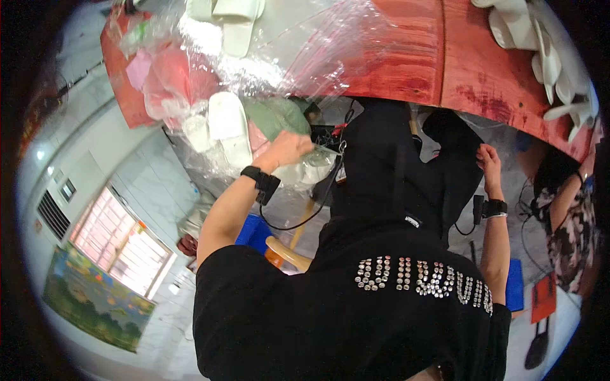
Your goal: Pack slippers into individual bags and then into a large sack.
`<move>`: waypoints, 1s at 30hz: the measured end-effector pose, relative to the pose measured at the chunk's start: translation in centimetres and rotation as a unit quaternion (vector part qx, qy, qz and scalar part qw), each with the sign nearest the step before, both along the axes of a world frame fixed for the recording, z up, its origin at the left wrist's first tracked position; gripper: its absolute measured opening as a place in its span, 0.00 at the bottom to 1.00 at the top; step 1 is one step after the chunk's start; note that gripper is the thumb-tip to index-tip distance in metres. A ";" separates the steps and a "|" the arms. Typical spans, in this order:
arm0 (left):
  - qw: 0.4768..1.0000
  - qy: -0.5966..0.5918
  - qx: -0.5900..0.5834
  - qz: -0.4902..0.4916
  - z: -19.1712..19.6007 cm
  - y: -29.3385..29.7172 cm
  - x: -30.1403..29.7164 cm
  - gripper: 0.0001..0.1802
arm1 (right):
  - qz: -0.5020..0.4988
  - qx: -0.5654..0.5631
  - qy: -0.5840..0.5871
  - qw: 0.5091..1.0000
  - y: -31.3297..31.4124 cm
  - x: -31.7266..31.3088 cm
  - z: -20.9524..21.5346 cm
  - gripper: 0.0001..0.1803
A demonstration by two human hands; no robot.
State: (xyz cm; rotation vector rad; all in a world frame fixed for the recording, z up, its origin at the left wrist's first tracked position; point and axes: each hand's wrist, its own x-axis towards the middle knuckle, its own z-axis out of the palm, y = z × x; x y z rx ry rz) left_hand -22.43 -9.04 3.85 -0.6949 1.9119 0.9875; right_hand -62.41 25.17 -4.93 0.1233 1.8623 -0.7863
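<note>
My left hand (pixel 289 150) is closed at the edge of a clear plastic bag (pixel 318 168), and a strip of the film runs out from its fingers. Several pale slippers sit in or under this plastic, among them a white slipper (pixel 230 127) just left of the hand. Behind the fingers lies a green slipper or cloth (pixel 276 117), partly covered. My right hand (pixel 489 164) has curled fingers beside the knee of my black trousers (pixel 454 149); what they hold, if anything, is too small to make out. Each wrist carries a black strapped device.
A red wooden table (pixel 400 57) stands ahead, with loose clear plastic sheeting (pixel 305 38) at left. White slippers (pixel 546 57) line its right end. Another person in patterned clothing (pixel 565 216) is at far right. A black cable (pixel 298 227) hangs near my left wrist.
</note>
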 end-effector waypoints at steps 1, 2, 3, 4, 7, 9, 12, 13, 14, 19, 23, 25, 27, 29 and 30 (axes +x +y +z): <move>0.997 -0.006 -0.022 0.079 -0.2 -0.2 -0.4 0.17 | 0.034 -0.008 0.000 0.999 -1.1 0.2 0.1 0.13; 0.996 -0.006 -0.021 0.091 -0.4 -0.2 -0.4 0.17 | 0.073 -0.022 -0.011 0.997 -3.1 1.0 1.0 0.13; 0.993 0.081 -0.039 0.071 -0.7 -0.1 -0.4 0.16 | 0.139 -0.069 -0.020 0.988 -4.8 2.1 1.1 0.12; 0.983 0.170 -0.057 0.047 -1.1 0.0 -0.4 0.15 | 0.201 -0.114 -0.027 0.973 -6.5 3.4 1.3 0.12; 0.988 0.152 0.015 0.006 -0.8 2.4 -0.1 0.13 | 0.410 -0.214 -0.031 0.886 -13.3 9.5 4.1 0.11; 0.990 0.114 0.065 -0.049 -0.4 3.4 -0.8 0.10 | 0.525 -0.295 -0.006 0.798 -16.5 12.8 5.2 0.11; 0.987 0.148 0.044 -0.042 -0.6 3.4 -1.6 0.10 | 0.660 -0.289 0.074 0.689 -17.9 17.3 6.1 0.14; 0.987 0.149 0.045 -0.040 -0.7 3.4 -1.7 0.10 | 0.661 -0.288 0.073 0.689 -17.8 18.5 6.2 0.14; 0.982 0.184 0.031 -0.034 -0.9 3.4 -1.7 0.10 | 0.654 -0.303 0.149 0.677 -17.6 19.5 6.3 0.16; 0.951 0.263 -0.093 0.136 -3.5 4.0 -1.3 0.11 | 0.647 -0.250 0.167 0.701 -18.4 21.7 6.9 0.21; 0.953 0.225 -0.020 0.204 -3.2 3.4 -0.9 0.10 | 0.645 -0.222 0.188 0.706 -18.9 23.2 4.3 0.20; 0.966 0.168 0.025 0.196 -2.5 2.5 -0.6 0.10 | 0.682 -0.167 0.106 0.704 -19.9 23.2 2.6 0.17; 0.973 0.107 0.068 0.192 -2.0 2.2 0.5 0.10 | 0.687 -0.157 0.060 0.707 -21.3 23.0 2.8 0.17; 0.969 0.118 0.140 0.167 -2.1 2.3 1.8 0.10 | 0.626 -0.100 0.001 0.773 -22.4 23.6 3.1 0.13; 0.968 0.117 0.140 0.171 -2.4 2.6 2.3 0.10 | 0.629 -0.100 -0.001 0.771 -22.8 24.2 3.3 0.13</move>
